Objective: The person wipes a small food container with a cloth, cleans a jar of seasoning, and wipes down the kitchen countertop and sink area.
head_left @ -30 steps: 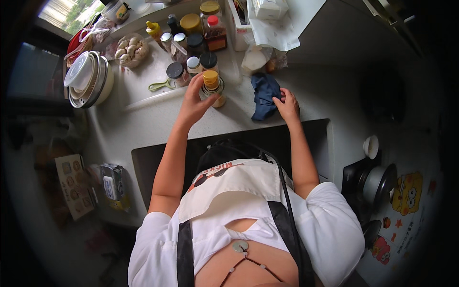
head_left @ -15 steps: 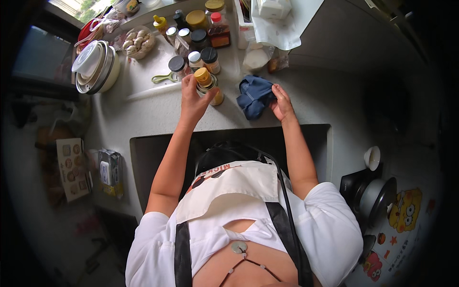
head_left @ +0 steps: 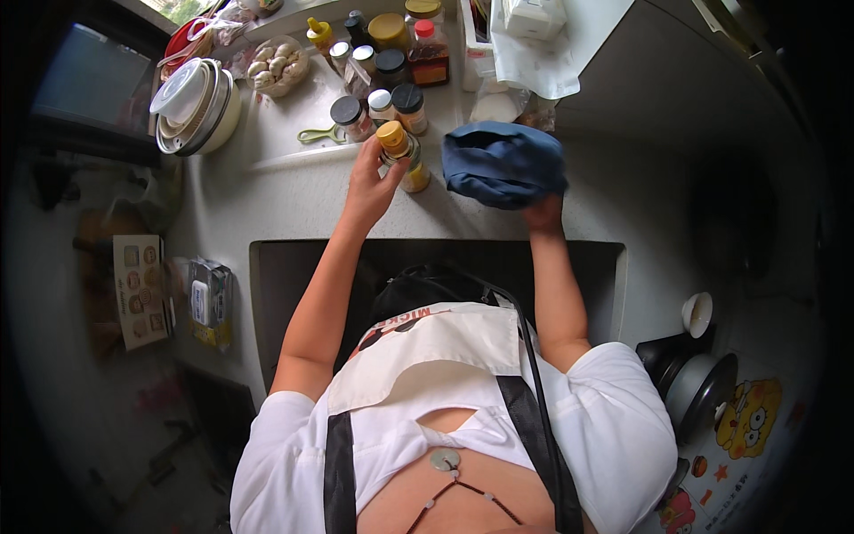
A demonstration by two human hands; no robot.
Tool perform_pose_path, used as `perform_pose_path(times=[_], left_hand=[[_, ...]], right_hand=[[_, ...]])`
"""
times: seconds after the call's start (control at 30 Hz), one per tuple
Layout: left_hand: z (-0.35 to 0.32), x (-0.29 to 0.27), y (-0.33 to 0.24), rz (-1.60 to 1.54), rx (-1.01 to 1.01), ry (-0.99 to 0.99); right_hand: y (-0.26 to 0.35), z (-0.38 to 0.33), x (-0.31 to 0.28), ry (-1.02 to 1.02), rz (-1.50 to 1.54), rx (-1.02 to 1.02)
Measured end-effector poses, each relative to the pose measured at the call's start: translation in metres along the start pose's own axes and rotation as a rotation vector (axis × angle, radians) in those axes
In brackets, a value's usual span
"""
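Bottle, small glass, yellow cap and yellowish contents [head_left: 400, 153]: at twelve o'clock on pale counter [head_left: 294, 191], left hand [head_left: 369, 185] clamped round it (likely slippery, breakable; grip mid-body). Right hand [head_left: 541, 214] clutches soft crumpled blue cloth [head_left: 503, 164].

Both forearms extend forward from the lower edge, bare below short white sleeves. Left hand [head_left: 369, 182] raised, fingers curled in a grip. Right hand [head_left: 541, 212] mostly hidden, wrist straight, its grip not discernible.
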State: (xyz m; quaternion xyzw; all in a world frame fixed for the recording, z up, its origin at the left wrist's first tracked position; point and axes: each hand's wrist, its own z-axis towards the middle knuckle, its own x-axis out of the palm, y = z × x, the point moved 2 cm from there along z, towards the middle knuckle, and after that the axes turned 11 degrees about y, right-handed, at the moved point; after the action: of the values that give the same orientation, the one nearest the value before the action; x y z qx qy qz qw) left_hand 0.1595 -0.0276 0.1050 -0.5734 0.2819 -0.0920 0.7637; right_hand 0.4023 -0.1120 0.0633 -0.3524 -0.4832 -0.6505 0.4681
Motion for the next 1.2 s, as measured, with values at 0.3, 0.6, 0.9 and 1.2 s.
perform_pose_path(times=[0.3, 0.6, 0.9, 1.2], left_hand=[[0.001, -0.001, 0.005, 0.053, 0.011, -0.044], [-0.003, 0.003, 0.003, 0.172, 0.029, -0.12], [-0.001, 0.002, 0.001, 0.199, 0.039, -0.112], [0.004, 0.001, -0.001, 0.086, 0.077, -0.059]], right_hand=[[-0.028, 0.016, 0.008, 0.25, -2.495, 0.098], [-0.054, -0.005, -0.012, -0.1, -1.581, 0.007], [-0.051, -0.003, -0.07, -0.559, -1.701, 0.217], [-0.063, -0.013, -0.066, -0.142, -1.967, 0.235]])
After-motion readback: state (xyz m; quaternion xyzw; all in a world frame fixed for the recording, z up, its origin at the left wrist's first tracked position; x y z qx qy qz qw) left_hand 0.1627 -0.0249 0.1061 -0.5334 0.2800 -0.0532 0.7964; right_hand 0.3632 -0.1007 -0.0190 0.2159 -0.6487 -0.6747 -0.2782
